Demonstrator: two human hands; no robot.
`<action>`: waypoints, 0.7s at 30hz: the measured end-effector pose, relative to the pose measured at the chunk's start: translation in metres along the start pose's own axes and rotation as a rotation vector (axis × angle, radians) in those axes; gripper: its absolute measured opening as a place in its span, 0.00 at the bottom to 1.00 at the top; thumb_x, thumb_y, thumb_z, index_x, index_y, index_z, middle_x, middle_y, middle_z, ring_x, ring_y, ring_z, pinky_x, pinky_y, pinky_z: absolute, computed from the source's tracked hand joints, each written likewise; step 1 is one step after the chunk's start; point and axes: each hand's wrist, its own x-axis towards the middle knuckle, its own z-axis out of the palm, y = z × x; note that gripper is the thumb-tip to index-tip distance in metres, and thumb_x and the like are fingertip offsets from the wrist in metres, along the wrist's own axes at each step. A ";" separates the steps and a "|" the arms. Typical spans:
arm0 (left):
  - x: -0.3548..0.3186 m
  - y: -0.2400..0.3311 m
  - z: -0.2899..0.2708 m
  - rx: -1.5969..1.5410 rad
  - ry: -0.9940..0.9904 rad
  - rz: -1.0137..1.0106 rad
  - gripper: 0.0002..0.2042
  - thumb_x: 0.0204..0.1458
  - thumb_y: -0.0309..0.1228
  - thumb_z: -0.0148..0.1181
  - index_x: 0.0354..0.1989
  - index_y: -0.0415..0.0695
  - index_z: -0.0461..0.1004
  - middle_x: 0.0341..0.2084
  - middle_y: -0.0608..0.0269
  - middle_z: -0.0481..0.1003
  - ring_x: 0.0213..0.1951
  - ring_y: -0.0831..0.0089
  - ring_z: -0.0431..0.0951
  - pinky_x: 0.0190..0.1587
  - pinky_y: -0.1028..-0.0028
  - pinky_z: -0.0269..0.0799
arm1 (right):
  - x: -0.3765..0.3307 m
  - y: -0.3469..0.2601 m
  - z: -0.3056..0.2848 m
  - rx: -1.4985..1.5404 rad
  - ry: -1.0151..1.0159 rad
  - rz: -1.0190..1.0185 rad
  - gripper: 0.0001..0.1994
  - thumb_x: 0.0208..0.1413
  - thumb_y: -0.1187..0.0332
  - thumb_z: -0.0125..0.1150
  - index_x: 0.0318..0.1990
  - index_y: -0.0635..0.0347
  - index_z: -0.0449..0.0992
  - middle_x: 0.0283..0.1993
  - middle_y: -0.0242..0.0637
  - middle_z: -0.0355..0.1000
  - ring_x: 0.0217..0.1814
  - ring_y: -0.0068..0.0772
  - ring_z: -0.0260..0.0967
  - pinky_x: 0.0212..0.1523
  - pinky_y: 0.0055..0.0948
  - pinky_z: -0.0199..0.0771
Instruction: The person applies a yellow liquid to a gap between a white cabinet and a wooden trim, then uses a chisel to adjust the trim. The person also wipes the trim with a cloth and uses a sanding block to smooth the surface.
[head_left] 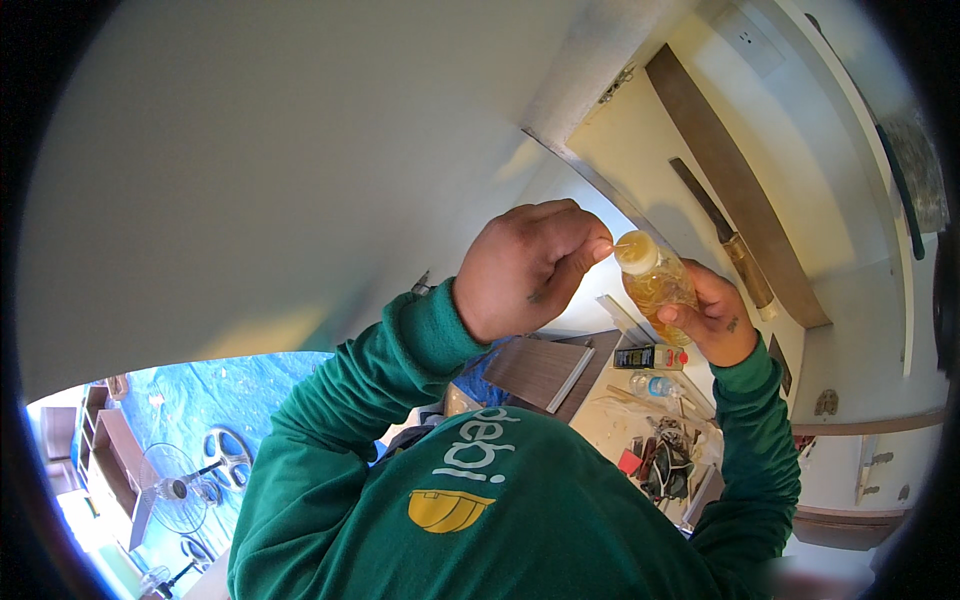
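My right hand [715,312] is wrapped round a clear plastic bottle [660,285] of amber-yellow stuff. The bottle stands tilted, its pale yellow top pointing up and left. Close against that top, my left hand [540,265] is closed in a pinch between thumb and forefinger. A thin pale sliver shows between the fingertips and the bottle top; whether it is a separate piece or part of the top I cannot tell. Right of the bottle, a long dark-bladed tool with a wooden handle [748,265] lies on the pale panel of a cabinet.
A large pale panel [250,180] fills the left. A brown strip [740,180] runs along the cabinet [860,385]. Below are a red-capped container [650,357], a clear bottle [652,385] and a heap of tools [668,460]. Lower left, a fan [180,488] stands by a blue sheet [225,400].
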 end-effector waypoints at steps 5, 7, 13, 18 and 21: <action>-0.004 -0.003 0.002 -0.050 0.019 0.046 0.04 0.59 0.26 0.61 0.36 0.38 0.77 0.25 0.55 0.75 0.27 0.63 0.75 0.31 0.67 0.71 | 0.001 -0.001 0.001 0.002 -0.006 0.022 0.21 0.60 0.60 0.65 0.55 0.66 0.72 0.45 0.37 0.75 0.46 0.26 0.70 0.50 0.27 0.70; -0.004 -0.002 0.002 -0.053 0.020 0.057 0.04 0.59 0.26 0.60 0.35 0.38 0.77 0.25 0.55 0.75 0.27 0.63 0.75 0.31 0.67 0.71 | 0.000 0.000 0.001 -0.011 -0.011 0.030 0.21 0.60 0.60 0.65 0.54 0.66 0.72 0.45 0.37 0.75 0.46 0.26 0.70 0.50 0.27 0.71; -0.006 -0.003 0.000 -0.046 0.011 0.058 0.04 0.60 0.26 0.60 0.35 0.38 0.77 0.26 0.55 0.76 0.27 0.62 0.76 0.32 0.67 0.71 | -0.001 -0.002 0.003 -0.019 -0.002 0.010 0.21 0.60 0.60 0.65 0.54 0.65 0.73 0.45 0.37 0.75 0.46 0.26 0.70 0.49 0.28 0.71; -0.008 -0.001 0.000 -0.039 -0.006 0.051 0.04 0.59 0.26 0.60 0.35 0.38 0.77 0.26 0.55 0.76 0.28 0.62 0.76 0.32 0.66 0.71 | -0.002 -0.003 0.002 -0.035 -0.010 0.014 0.20 0.61 0.60 0.65 0.53 0.65 0.73 0.45 0.37 0.75 0.46 0.26 0.71 0.50 0.28 0.71; -0.008 0.000 0.001 -0.041 -0.003 0.065 0.03 0.59 0.25 0.60 0.35 0.39 0.78 0.26 0.55 0.76 0.27 0.62 0.76 0.33 0.66 0.71 | -0.003 -0.001 0.002 -0.026 -0.012 0.010 0.20 0.61 0.60 0.65 0.53 0.65 0.73 0.45 0.37 0.75 0.46 0.27 0.71 0.50 0.28 0.71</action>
